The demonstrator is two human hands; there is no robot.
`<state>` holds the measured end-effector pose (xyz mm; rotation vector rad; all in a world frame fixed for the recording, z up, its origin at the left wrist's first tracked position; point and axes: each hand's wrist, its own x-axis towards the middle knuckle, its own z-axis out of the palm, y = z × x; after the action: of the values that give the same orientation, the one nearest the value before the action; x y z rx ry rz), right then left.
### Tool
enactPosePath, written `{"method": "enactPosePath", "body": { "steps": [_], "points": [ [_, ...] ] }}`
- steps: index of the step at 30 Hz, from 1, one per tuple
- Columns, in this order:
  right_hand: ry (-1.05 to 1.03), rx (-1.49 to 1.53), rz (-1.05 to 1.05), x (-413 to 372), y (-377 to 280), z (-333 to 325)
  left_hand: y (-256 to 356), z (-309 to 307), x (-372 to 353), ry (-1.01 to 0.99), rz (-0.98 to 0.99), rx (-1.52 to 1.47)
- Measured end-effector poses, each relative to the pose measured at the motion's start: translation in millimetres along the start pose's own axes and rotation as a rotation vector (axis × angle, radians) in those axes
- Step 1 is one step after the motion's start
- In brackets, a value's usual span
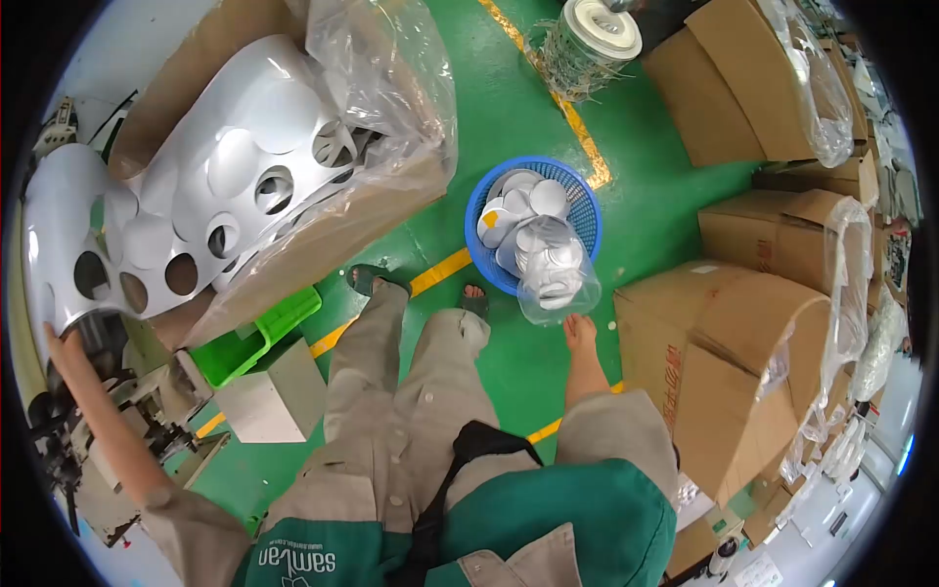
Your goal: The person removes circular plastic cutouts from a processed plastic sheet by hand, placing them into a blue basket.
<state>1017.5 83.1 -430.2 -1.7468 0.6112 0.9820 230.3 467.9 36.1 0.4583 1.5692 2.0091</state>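
Note:
At the far left, my left hand (65, 342) is at the lower edge of a white sheet with round holes (147, 240); its fingers are partly hidden there. The sheet extends up into a large plastic-lined cardboard box (323, 245). My right hand (579, 331) has its fingers closed at the lower edge of a clear plastic bag (558, 284) with white discs in it. That bag hangs over the front rim of a blue basket (590, 210), which holds more white discs (550, 199).
Cardboard boxes (685, 342) line the right side. A wire-wrapped container with a white lid (603, 29) stands at the top. A green crate (230, 357) and a grey box (274, 396) are at lower left, beside machinery (147, 401). Yellow lines cross the green floor.

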Motion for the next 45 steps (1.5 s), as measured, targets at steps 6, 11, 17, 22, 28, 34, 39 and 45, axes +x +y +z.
{"method": "enactPosePath", "body": {
  "steps": [6, 11, 17, 22, 28, 34, 39, 45],
  "points": [
    [0.425, -0.276, -0.024, 84.8, 71.9, -5.4, 0.6, -5.6, 15.7, -0.087, 0.099, 0.155],
    [0.232, 0.005, 0.219, 140.7, 127.5, -3.4, 7.9, -4.7, 33.1, -0.129, 0.159, 0.272],
    [0.025, 0.111, -0.524, 30.6, 22.5, 6.7, 5.7, -11.0, 19.7, -0.135, 0.144, 0.268],
    [0.479, -0.908, -0.971, -62.7, -2.0, -10.6, -41.2, 42.5, -76.1, -0.079, 0.285, 0.279],
    [-1.02, -0.663, -0.991, -397.4, -115.7, 285.3, -44.5, 93.1, -154.5, 0.1, 0.247, 0.59],
    [-1.978, -0.637, -0.898, -632.5, -62.3, 514.5, -58.0, 104.8, -162.3, -0.049, 0.028, 0.021],
    [-1.876, -0.525, -0.197, -596.7, -53.7, 569.1, -29.7, 110.9, -176.2, -0.103, -0.186, -0.225],
    [-1.524, -0.234, -0.279, -607.0, -104.6, 610.5, -29.3, 93.1, -131.7, 0.139, -0.175, -0.224]
  ]
}}
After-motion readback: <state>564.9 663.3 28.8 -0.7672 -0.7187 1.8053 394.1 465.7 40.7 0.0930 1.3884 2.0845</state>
